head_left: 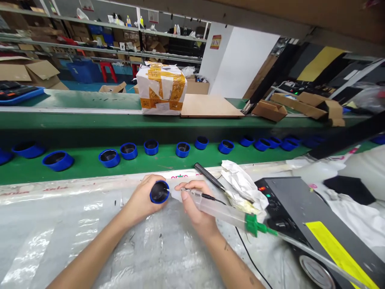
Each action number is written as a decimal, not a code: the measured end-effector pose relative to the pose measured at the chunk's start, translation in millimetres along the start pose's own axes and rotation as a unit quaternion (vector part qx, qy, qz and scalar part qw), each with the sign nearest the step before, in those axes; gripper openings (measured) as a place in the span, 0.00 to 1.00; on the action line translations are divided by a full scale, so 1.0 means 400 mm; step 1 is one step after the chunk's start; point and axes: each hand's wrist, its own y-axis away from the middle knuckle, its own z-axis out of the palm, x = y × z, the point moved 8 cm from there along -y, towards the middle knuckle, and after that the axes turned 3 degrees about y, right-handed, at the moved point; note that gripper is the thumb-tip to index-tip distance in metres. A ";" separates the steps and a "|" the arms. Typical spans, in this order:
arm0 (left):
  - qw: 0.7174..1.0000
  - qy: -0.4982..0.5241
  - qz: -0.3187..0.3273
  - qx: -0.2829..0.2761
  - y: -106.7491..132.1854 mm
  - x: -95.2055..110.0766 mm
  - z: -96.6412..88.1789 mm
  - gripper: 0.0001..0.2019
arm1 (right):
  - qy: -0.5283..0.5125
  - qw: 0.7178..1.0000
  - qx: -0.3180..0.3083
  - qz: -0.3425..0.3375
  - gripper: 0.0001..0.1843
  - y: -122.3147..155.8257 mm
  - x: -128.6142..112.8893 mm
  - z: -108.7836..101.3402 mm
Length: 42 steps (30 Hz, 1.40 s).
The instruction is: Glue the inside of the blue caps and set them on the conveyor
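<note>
My left hand (143,199) is wrapped round a small round blue cup-like part (159,192) with a black inside, its open face tilted towards me. Pinched in my right hand (197,202) is a clear dispensing syringe (227,211). Its nozzle points left, with the tip at the right rim of the blue part; whether it touches cannot be made out. A green cap (254,225) closes the syringe's rear, and a clear hose (319,257) runs from it to the lower right. A thin black cable (221,200) leads away from near my right fingers.
Several more blue parts (109,158) stand along the green belt (162,161) beyond the bench. Right of my hands lie a black-handled tool (207,175), crumpled tissue (243,184) and a dark control box (319,216). A taped carton (162,88) sits on the ledge behind.
</note>
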 end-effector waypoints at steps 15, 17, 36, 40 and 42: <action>1.000 0.009 -0.002 -0.006 0.006 -0.004 0.006 0.21 | 0.065 0.996 0.029 -0.048 0.05 0.008 -0.021 -0.011; 1.000 0.009 0.000 -0.006 0.007 -0.002 0.005 0.21 | 0.065 0.996 0.027 -0.049 0.06 0.008 -0.022 -0.011; 1.000 0.008 -0.004 -0.011 0.006 0.002 0.004 0.19 | 0.085 0.995 0.005 -0.049 0.04 0.002 -0.048 -0.005; 1.000 0.008 0.001 -0.008 0.006 0.002 0.003 0.19 | 0.086 0.995 -0.002 -0.051 0.04 0.001 -0.050 -0.001; 1.000 0.009 0.003 -0.008 0.005 0.003 0.002 0.19 | 0.083 0.995 -0.006 -0.047 0.05 0.001 -0.046 0.000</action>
